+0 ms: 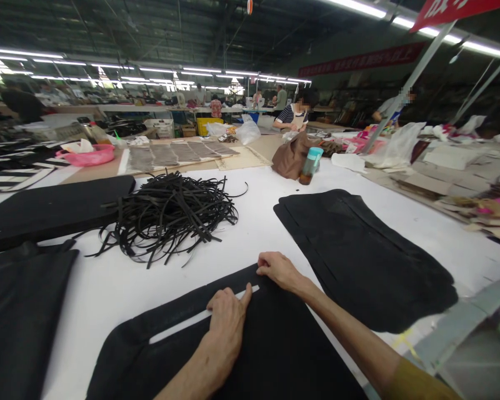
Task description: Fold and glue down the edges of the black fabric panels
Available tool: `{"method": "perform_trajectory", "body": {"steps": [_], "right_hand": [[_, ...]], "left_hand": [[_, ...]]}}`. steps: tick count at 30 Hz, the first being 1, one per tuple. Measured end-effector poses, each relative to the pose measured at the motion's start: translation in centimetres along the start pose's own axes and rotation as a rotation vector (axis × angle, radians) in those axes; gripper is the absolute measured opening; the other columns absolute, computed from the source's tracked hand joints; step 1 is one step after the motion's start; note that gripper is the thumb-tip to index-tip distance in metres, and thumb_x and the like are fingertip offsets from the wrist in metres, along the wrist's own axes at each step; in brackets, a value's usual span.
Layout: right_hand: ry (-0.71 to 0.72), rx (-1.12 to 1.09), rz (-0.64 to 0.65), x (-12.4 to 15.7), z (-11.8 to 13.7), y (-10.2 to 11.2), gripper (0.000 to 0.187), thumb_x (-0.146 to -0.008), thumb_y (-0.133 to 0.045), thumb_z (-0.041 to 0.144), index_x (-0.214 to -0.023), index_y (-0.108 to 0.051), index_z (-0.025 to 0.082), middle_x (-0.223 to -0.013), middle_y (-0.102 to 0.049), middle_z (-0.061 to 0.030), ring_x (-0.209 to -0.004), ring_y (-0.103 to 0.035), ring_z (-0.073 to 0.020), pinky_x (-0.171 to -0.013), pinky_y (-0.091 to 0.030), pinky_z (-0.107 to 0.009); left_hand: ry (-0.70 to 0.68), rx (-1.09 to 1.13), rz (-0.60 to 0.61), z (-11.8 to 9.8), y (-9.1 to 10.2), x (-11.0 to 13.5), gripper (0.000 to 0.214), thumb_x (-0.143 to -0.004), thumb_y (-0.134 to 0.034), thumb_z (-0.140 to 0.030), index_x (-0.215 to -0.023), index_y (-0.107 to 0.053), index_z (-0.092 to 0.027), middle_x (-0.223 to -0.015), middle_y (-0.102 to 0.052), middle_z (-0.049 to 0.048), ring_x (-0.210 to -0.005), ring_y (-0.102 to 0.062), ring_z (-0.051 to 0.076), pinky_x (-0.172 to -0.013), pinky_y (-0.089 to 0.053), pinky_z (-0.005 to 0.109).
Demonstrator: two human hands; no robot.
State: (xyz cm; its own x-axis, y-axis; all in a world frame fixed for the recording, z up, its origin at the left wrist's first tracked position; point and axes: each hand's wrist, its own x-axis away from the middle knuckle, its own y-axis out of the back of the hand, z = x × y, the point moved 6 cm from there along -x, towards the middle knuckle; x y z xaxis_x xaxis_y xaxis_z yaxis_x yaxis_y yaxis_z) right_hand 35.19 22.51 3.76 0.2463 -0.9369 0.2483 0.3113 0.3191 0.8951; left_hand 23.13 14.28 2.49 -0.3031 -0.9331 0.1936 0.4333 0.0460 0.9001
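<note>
A large black sheet of leather-like material lies on the white table in front of me. Along its far edge runs a narrow white bar; whether it is a strip on top or a slot showing the table, I cannot tell. My left hand rests over this bar, thumb and fingers apart, pressing on the sheet. At the sheet's far right corner, my right hand has thumb and fingertips pinched together at the edge. To the right lies a stack of similar black pieces.
A tangled heap of black strips sits beyond the sheet. Black pieces and a thick black stack lie left. Farther back are a pink basket, a bottle with a turquoise lid and brown material. A person works beyond.
</note>
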Motion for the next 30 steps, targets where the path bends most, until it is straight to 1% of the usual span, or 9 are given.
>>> {"method": "perform_trajectory", "body": {"steps": [2, 5, 9, 12, 18, 24, 26, 28, 30], "right_hand": [[0.042, -0.037, 0.016, 0.2, 0.2, -0.6, 0.009, -0.072, -0.061, 0.028, -0.078, -0.061, 0.022, -0.077, -0.063, 0.0029, -0.073, -0.054, -0.0116, -0.059, -0.031, -0.021], [0.041, -0.042, 0.02, 0.3, 0.4, -1.5, 0.008, -0.069, -0.063, 0.027, -0.072, -0.06, 0.02, -0.074, -0.061, 0.0023, -0.071, -0.052, -0.0122, -0.058, -0.029, -0.022], [0.035, -0.03, 0.051, 0.1, 0.6, -2.0, 0.007, -0.068, -0.061, 0.025, -0.069, -0.058, 0.02, -0.07, -0.059, 0.0017, -0.069, -0.05, -0.0132, -0.057, -0.027, -0.023], [0.066, -0.019, 0.074, 0.1, 0.8, -2.1, 0.005, -0.071, -0.056, 0.024, -0.068, -0.055, 0.019, -0.069, -0.058, 0.0011, -0.067, -0.05, -0.0138, -0.057, -0.027, -0.023], [0.089, -0.02, 0.066, 0.0, 0.6, -2.4, 0.011, -0.074, -0.05, 0.027, -0.065, -0.048, 0.021, -0.066, -0.057, 0.0004, -0.063, -0.05, -0.0157, -0.054, -0.027, -0.025], [0.004, -0.05, 0.04, 0.6, -2.0, -3.0, 0.008, -0.072, -0.048, 0.024, -0.064, -0.047, 0.022, -0.06, -0.055, 0.0011, -0.061, -0.052, -0.0166, -0.056, -0.03, -0.026], [-0.025, -0.043, -0.008, 1.0, -2.9, -2.8, 0.006, -0.073, -0.044, 0.021, -0.068, -0.047, 0.022, -0.062, -0.055, 0.0005, -0.063, -0.053, -0.0171, -0.057, -0.033, -0.026], [-0.08, 0.041, -0.148, 1.7, -3.1, -1.7, 0.008, -0.076, -0.04, 0.021, -0.076, -0.048, 0.022, -0.074, -0.056, -0.0024, -0.068, -0.055, -0.0185, -0.058, -0.034, -0.027], [-0.108, 0.143, -0.304, 2.8, -1.6, -0.4, 0.014, -0.081, -0.035, 0.024, -0.084, -0.049, 0.022, -0.088, -0.056, -0.0061, -0.07, -0.055, -0.0198, -0.059, -0.035, -0.029]], "left_hand": [[0.005, -0.003, 0.003, 0.0, 0.0, 0.0, 0.069, -0.081, -0.033, 0.0, -0.134, -0.026, -0.044, -0.076, -0.057, 0.0075, -0.068, -0.06, 0.027, -0.051, -0.042, 0.033], [0.01, 0.028, -0.003, 0.1, -0.2, 0.1, 0.066, -0.082, -0.034, -0.001, -0.133, -0.028, -0.043, -0.076, -0.056, 0.0079, -0.067, -0.059, 0.026, -0.053, -0.042, 0.033], [-0.032, 0.163, -0.107, 0.5, 0.2, 0.8, 0.056, -0.081, -0.044, -0.008, -0.131, -0.037, -0.031, -0.078, -0.055, 0.0085, -0.069, -0.056, 0.026, -0.056, -0.044, 0.037], [-0.061, 0.217, -0.147, 1.6, -0.4, 1.8, 0.049, -0.082, -0.047, -0.013, -0.13, -0.039, -0.021, -0.092, -0.055, 0.0104, -0.083, -0.054, 0.025, -0.065, -0.046, 0.037], [-0.103, 0.243, -0.198, 5.6, -4.0, 6.3, 0.04, -0.08, -0.043, -0.01, -0.12, -0.045, -0.003, -0.114, -0.052, 0.0154, -0.107, -0.047, 0.023, -0.092, -0.039, 0.034], [0.004, 0.322, -0.157, 9.1, -7.6, 11.4, 0.055, -0.077, -0.043, -0.011, -0.129, -0.034, -0.001, -0.133, -0.041, 0.0219, -0.124, -0.037, 0.028, -0.102, -0.032, 0.04], [-0.009, 0.375, -0.144, 9.1, -8.1, 12.4, 0.061, -0.074, -0.043, -0.009, -0.133, -0.029, -0.005, -0.139, -0.035, 0.0194, -0.129, -0.03, 0.026, -0.105, -0.029, 0.038], [-0.043, 0.428, -0.161, 8.7, -8.2, 12.9, 0.068, -0.069, -0.043, -0.005, -0.135, -0.027, -0.009, -0.143, -0.031, 0.0159, -0.132, -0.024, 0.024, -0.108, -0.025, 0.036], [-0.086, 0.482, -0.177, 8.0, -8.2, 13.3, 0.075, -0.065, -0.046, -0.004, -0.136, -0.025, -0.01, -0.144, -0.028, 0.0145, -0.134, -0.02, 0.024, -0.109, -0.022, 0.036]]}}
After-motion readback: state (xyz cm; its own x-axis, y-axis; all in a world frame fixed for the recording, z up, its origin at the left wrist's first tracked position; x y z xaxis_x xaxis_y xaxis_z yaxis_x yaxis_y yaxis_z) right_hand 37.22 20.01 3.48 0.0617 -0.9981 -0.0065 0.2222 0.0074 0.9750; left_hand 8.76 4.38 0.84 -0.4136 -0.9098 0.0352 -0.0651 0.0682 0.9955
